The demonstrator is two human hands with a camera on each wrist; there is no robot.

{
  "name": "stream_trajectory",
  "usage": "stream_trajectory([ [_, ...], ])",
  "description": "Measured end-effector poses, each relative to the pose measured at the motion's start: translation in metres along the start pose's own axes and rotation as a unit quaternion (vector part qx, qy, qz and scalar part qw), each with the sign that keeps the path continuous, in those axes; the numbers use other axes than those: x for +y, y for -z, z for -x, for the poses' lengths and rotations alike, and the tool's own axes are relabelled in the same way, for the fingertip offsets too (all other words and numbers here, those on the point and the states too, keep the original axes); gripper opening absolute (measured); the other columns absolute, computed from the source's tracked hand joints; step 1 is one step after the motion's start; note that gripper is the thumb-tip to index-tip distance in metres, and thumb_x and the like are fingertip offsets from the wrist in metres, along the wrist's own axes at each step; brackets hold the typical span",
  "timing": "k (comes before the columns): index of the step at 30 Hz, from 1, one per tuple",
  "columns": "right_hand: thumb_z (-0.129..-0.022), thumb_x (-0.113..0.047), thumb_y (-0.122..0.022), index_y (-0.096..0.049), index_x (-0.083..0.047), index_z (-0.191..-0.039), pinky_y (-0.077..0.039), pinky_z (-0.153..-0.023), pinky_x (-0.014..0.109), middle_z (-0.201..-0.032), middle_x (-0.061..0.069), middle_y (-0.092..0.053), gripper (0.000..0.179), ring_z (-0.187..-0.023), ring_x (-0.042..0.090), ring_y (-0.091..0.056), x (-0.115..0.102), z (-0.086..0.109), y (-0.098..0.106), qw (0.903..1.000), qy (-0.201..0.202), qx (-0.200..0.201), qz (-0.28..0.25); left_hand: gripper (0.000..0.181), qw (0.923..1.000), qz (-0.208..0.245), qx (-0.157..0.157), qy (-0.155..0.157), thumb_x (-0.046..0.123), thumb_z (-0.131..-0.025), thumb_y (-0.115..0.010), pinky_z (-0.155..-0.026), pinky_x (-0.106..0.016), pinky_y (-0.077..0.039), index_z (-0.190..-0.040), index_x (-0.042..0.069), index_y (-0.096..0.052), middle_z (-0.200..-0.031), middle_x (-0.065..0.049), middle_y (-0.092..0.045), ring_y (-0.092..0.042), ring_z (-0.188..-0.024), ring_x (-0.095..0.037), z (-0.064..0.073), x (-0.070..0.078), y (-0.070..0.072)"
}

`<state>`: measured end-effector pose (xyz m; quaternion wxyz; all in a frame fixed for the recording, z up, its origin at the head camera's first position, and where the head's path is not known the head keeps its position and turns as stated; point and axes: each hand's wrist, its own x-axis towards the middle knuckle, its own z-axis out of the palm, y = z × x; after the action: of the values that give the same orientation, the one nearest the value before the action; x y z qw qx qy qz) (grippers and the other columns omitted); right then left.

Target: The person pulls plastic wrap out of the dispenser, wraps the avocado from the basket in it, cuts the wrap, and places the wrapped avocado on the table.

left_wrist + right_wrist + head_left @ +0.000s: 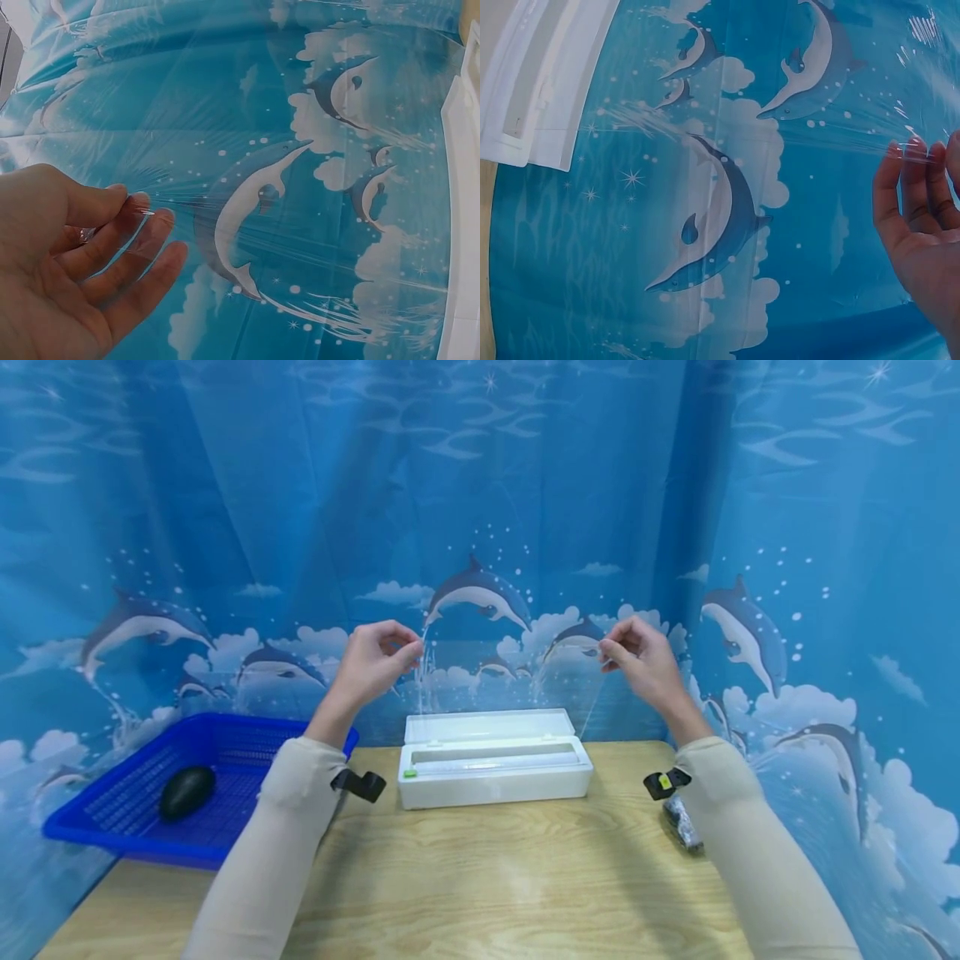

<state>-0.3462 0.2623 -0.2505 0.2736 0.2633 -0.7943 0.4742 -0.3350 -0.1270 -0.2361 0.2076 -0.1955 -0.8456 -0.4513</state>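
Note:
A sheet of clear plastic wrap (300, 202) is stretched between my two hands, above a white wrap dispenser box (495, 789). My left hand (378, 660) pinches one upper corner between thumb and forefinger, with the other fingers loosely bent behind the wrap in the left wrist view. The opposite corner is pinched by my right hand (643, 662), its thumb mostly cut off in the right wrist view. The dispenser's lid (487, 725) is raised at the back, and a wrap roll (495, 765) lies inside. A green slider (409, 773) sits at the box's left end.
A blue plastic basket (135, 842) stands at the left with a dark oval fruit or vegetable (187, 792) in it. Beside my right forearm lies a dark item in shiny clear wrapping (682, 823). A blue dolphin-print curtain (480, 510) hangs behind the wooden table (480, 885).

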Motion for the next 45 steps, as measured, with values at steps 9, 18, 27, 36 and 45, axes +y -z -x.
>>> stream_trajectory([
  [9,-0.105,-0.011,-0.055,-0.056,0.006,-0.106,-0.060,-0.074,0.015,-0.090,-0.005,-0.063,0.017,-0.078,0.004,-0.066,-0.003,0.000,0.006,0.9998,0.010,0.011,0.013,0.017,0.9998,0.013,0.006,-0.016,0.018,-0.103,-0.064,-0.073,-0.037,-0.065,-0.110,0.004,-0.071,-0.101,-0.017,-0.075,-0.073,-0.085,-0.026,0.003,0.009,0.001],
  [18,-0.105,-0.015,-0.059,-0.059,0.000,-0.106,-0.055,-0.080,0.009,-0.093,-0.008,-0.065,0.015,-0.083,0.000,-0.065,-0.010,0.013,0.011,0.9977,-0.009,0.018,0.065,0.020,0.9994,0.021,-0.007,-0.026,0.022,-0.103,-0.065,-0.072,-0.032,-0.065,-0.111,0.005,-0.073,-0.102,-0.017,-0.076,-0.073,-0.087,-0.027,0.016,0.011,0.005],
  [27,-0.103,-0.008,-0.060,-0.058,0.006,-0.101,-0.055,-0.086,0.007,-0.097,-0.013,-0.067,0.014,-0.089,-0.003,-0.067,-0.015,0.042,0.015,0.9988,0.018,-0.013,0.043,0.017,0.9993,0.008,-0.014,-0.035,0.022,-0.102,-0.067,-0.078,-0.030,-0.062,-0.110,0.009,-0.074,-0.106,-0.011,-0.076,-0.073,-0.092,-0.024,0.041,0.010,0.001],
  [36,-0.104,-0.003,-0.058,-0.056,0.004,-0.101,-0.060,-0.081,0.016,-0.095,-0.006,-0.072,0.008,-0.085,0.004,-0.072,-0.013,0.074,0.010,0.9964,-0.002,-0.084,-0.012,0.015,0.9938,0.063,-0.083,-0.039,0.016,-0.101,-0.067,-0.082,-0.024,-0.062,-0.110,0.006,-0.073,-0.108,-0.013,-0.075,-0.072,-0.093,-0.016,0.068,0.002,-0.007],
  [45,-0.103,0.003,-0.056,-0.056,0.005,-0.098,-0.061,-0.075,0.021,-0.079,0.002,-0.073,0.005,-0.073,0.012,-0.071,-0.015,0.101,0.007,0.9930,0.016,-0.108,-0.045,0.009,0.9827,0.105,-0.140,-0.060,0.011,-0.099,-0.069,-0.075,-0.027,-0.064,-0.106,0.007,-0.072,-0.096,-0.012,-0.075,-0.075,-0.083,-0.023,0.093,-0.004,-0.006],
])
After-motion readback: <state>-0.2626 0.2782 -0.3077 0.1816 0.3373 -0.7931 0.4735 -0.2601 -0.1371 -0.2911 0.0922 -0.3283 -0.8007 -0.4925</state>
